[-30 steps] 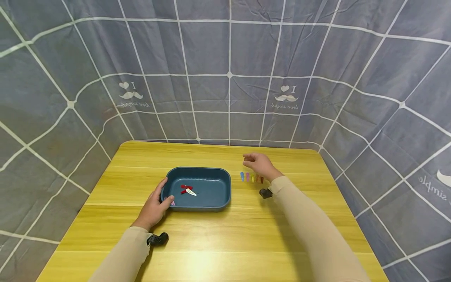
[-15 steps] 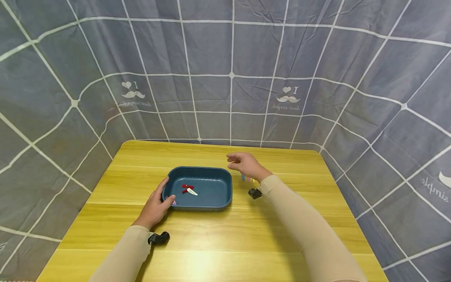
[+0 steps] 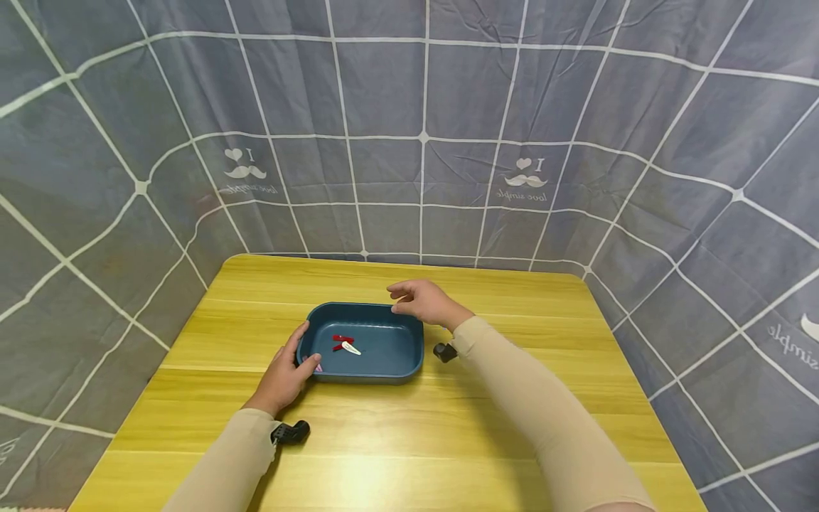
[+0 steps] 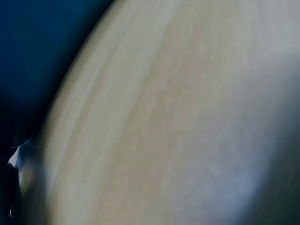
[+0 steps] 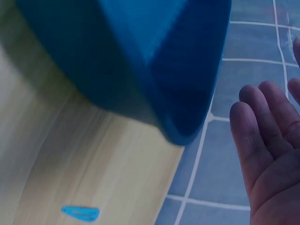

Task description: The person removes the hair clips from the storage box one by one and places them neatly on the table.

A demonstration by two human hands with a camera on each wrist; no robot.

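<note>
A dark blue rectangular tub (image 3: 384, 355) sits on the wooden table. My left hand (image 3: 280, 378) holds its near left corner, the thumb over the rim and the fingers along the left wall. Inside lie red hair clips (image 3: 343, 338), a white hair clip (image 3: 351, 348) and, beside the left thumb, a pink hair clip (image 3: 318, 368). Over the far right corner of the tub hovers my right hand (image 3: 427, 304), its fingers extended; nothing shows against the palm in the right wrist view. A blue hair clip (image 5: 80, 213) lies on the table to the tub's right.
The yellow wood table (image 3: 358, 441) runs back to a grey curtain (image 3: 377, 171) with white grid lines, which also closes in both sides. Small black wrist cameras (image 3: 291, 432) are strapped at both sleeves. The right forearm hides the table patch right of the tub.
My right hand has moved left, from above the row of coloured hair clips to the tub's far right corner, and its arm now covers most of that row. The left hand stays on the tub.
</note>
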